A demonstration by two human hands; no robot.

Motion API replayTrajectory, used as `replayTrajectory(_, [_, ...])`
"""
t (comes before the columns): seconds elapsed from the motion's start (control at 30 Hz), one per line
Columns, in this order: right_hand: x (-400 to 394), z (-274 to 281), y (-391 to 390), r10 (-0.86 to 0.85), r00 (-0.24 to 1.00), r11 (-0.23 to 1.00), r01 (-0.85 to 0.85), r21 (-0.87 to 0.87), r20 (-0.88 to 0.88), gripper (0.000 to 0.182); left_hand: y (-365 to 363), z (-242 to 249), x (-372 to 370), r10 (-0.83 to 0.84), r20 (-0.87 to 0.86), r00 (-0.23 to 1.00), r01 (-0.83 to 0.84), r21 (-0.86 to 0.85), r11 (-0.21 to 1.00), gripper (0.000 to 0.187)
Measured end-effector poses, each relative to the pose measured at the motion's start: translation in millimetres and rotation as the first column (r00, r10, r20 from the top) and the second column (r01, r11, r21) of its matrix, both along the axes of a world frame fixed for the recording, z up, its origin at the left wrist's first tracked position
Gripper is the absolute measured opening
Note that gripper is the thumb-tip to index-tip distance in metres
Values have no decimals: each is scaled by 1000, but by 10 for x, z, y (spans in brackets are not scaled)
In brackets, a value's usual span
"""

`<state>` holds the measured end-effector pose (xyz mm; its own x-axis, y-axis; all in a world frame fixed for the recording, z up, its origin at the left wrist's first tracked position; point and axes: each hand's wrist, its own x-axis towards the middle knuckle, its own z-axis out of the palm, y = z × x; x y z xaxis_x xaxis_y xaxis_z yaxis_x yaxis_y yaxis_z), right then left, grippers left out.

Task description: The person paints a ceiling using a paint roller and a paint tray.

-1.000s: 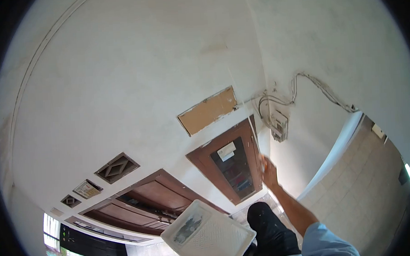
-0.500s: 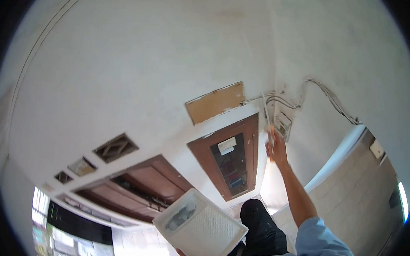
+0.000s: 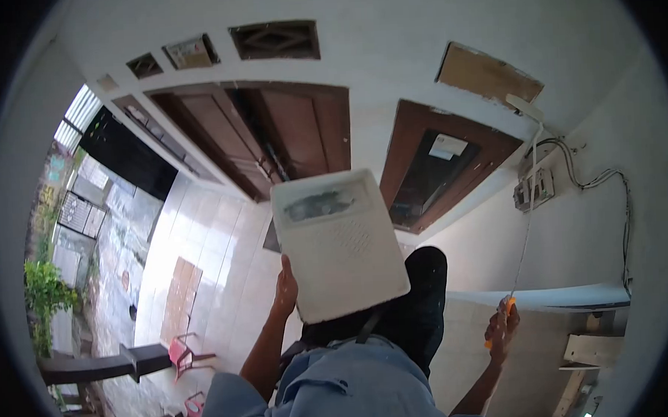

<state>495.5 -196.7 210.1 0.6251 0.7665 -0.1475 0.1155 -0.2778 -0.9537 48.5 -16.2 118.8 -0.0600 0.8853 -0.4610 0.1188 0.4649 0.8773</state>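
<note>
A white paint tray with grey paint residue in its well is held in front of the body. My left hand grips the tray's left edge. At the lower right, my right hand is closed around the orange handle of a paint roller. From the handle a long thin rod runs up towards the wall, and a pale roller head lies near the brown board over the narrow door.
Brown double doors and a narrow glazed door stand ahead. Loose cables and an electrical box are on the right wall. Red chairs stand at lower left, beside a dark post.
The view has swung left and down. My right hand is now lower and farther right in view, still holding the handle. The tray appears more upright and nearer the centre.
</note>
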Motion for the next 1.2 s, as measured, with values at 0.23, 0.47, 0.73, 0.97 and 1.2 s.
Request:
replayTrajectory(0.23, [-373,633,-374,254,965,892,-257,-372,-60,29,28,-13,22,67,149,987,-61,-42,997,82])
replayTrajectory(0.47, [-567,661,-390,567,808,646,-555,-523,-158,31,37,90,37,56,120,991,-48,-72,996,88])
replayTrajectory(0.73, [-1013,319,-283,711,680,516,-680,-521,-182,38,19,-223,-79,115,217,969,-90,-121,989,88])
replayTrajectory(0.97, [-964,-75,-465,635,699,625,-715,-314,-329,38,9,-267,-109,139,295,945,-95,-160,983,82])
replayTrajectory(1.2, [-860,-644,-825,392,918,874,-350,-336,63,22,5,-421,-161,120,267,956,-88,-126,988,80])
